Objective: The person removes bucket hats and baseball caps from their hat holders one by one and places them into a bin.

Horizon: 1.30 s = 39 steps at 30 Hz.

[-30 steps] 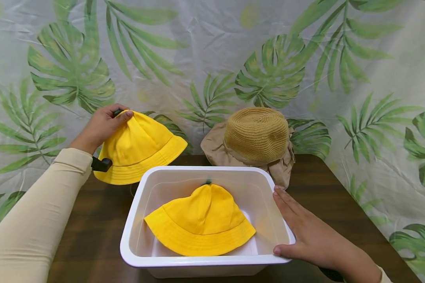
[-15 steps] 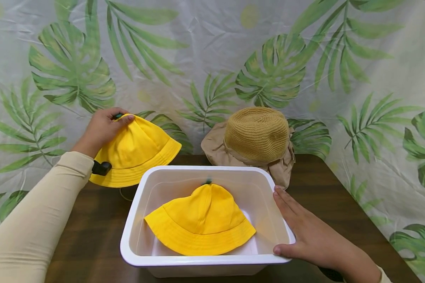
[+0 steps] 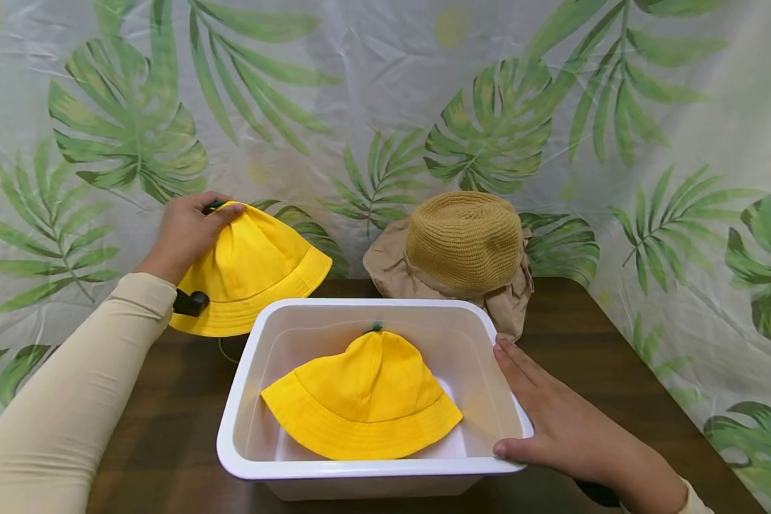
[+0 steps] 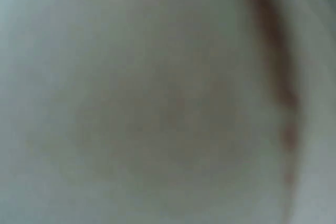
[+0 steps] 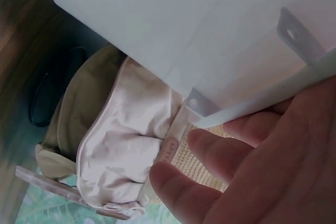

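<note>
My left hand [image 3: 189, 232] pinches the top of a yellow hat [image 3: 250, 264], which it holds behind and left of the white bin [image 3: 334, 470]. Another yellow hat [image 3: 369, 400] lies inside the bin, its green tip toward the back wall. Against the bin's right rim rests my right hand [image 3: 565, 421], fingers extended and thumb at the near corner. The right wrist view shows that hand [image 5: 273, 166] by the outer side of the bin [image 5: 157, 19]. Only a pale blur with a dark reddish streak shows in the left wrist view.
A tan knitted hat [image 3: 465, 243] sits on a beige cloth hat [image 3: 388, 260] behind the bin. The dark wooden table [image 3: 591, 357] extends around the bin, and a leaf-print cloth [image 3: 385, 93] hangs behind it. An olive-brown hat [image 5: 86, 103] shows in the right wrist view.
The left hand and its yellow hat shifted slightly left and down, then slightly back right and up. The right hand remains on the bin's rim. The whole head view has shifted slightly.
</note>
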Each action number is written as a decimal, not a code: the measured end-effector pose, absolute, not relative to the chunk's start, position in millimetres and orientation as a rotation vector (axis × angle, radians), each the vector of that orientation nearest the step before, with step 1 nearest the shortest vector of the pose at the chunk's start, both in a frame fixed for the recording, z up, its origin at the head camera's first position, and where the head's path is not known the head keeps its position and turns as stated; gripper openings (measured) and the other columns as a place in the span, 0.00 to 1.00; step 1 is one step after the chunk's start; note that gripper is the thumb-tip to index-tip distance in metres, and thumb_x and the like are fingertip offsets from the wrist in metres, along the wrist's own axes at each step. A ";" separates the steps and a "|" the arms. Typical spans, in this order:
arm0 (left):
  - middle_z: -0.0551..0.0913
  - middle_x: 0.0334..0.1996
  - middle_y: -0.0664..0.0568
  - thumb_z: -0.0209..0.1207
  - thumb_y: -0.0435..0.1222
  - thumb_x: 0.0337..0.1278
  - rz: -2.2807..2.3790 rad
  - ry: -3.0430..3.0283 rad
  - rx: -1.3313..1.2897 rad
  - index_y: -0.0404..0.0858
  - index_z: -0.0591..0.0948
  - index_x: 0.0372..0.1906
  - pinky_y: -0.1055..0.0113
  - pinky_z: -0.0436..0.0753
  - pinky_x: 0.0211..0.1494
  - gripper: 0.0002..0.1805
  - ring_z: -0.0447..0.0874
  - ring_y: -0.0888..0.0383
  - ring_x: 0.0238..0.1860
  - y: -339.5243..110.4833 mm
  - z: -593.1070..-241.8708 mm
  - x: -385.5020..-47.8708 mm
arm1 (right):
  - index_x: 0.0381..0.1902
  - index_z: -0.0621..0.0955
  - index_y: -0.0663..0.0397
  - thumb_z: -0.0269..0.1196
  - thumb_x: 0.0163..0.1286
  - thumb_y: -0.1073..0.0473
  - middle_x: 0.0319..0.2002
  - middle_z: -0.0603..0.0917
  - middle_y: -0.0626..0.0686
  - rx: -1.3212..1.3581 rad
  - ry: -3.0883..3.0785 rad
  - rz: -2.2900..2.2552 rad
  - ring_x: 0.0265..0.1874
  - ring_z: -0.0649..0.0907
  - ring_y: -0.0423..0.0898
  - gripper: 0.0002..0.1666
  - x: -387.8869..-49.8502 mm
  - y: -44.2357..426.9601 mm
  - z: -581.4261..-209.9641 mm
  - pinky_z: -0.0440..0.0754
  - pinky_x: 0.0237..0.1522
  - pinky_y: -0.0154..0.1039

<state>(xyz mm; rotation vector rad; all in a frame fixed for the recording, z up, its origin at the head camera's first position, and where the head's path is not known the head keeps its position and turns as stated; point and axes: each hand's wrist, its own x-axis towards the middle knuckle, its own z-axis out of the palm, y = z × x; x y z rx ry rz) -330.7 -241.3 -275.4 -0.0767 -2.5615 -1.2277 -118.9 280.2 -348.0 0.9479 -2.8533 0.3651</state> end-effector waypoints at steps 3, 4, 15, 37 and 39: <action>0.81 0.49 0.47 0.57 0.65 0.55 -1.244 -2.545 -0.035 0.43 0.84 0.55 0.70 0.78 0.36 0.35 0.79 0.55 0.40 -244.7 -275.8 -330.6 | 0.80 0.46 0.56 0.67 0.58 0.32 0.79 0.46 0.56 0.938 -2.868 0.375 0.76 0.53 0.50 0.67 -119.1 279.6 -347.8 0.37 0.65 0.18; 0.81 0.49 0.48 0.57 0.65 0.54 -1.253 -2.543 -0.028 0.43 0.84 0.56 0.70 0.78 0.36 0.35 0.79 0.56 0.40 -245.7 -275.9 -330.7 | 0.80 0.46 0.56 0.67 0.58 0.32 0.79 0.46 0.56 0.937 -2.870 0.376 0.76 0.53 0.50 0.67 -118.9 279.6 -347.8 0.37 0.65 0.18; 0.79 0.42 0.57 0.58 0.64 0.53 -1.446 -2.435 0.046 0.41 0.82 0.55 0.75 0.78 0.35 0.36 0.78 0.62 0.37 -253.6 -271.3 -328.8 | 0.80 0.46 0.54 0.68 0.58 0.32 0.80 0.45 0.55 0.925 -2.873 0.393 0.76 0.54 0.51 0.67 -117.7 278.7 -349.0 0.37 0.65 0.17; 0.67 0.41 0.52 0.44 0.64 0.61 -1.517 -2.353 0.109 0.50 0.68 0.46 0.72 0.74 0.35 0.24 0.71 0.57 0.38 -275.1 -279.9 -322.4 | 0.80 0.47 0.54 0.68 0.58 0.34 0.80 0.46 0.55 0.921 -2.865 0.427 0.76 0.53 0.48 0.66 -119.0 279.8 -351.1 0.38 0.64 0.17; 0.68 0.41 0.53 0.45 0.63 0.60 -1.594 -2.297 0.126 0.51 0.69 0.45 0.74 0.75 0.35 0.23 0.72 0.60 0.39 -275.2 -280.5 -322.3 | 0.80 0.47 0.53 0.68 0.58 0.34 0.80 0.46 0.55 0.923 -2.863 0.429 0.76 0.53 0.48 0.66 -119.1 279.9 -351.3 0.38 0.64 0.17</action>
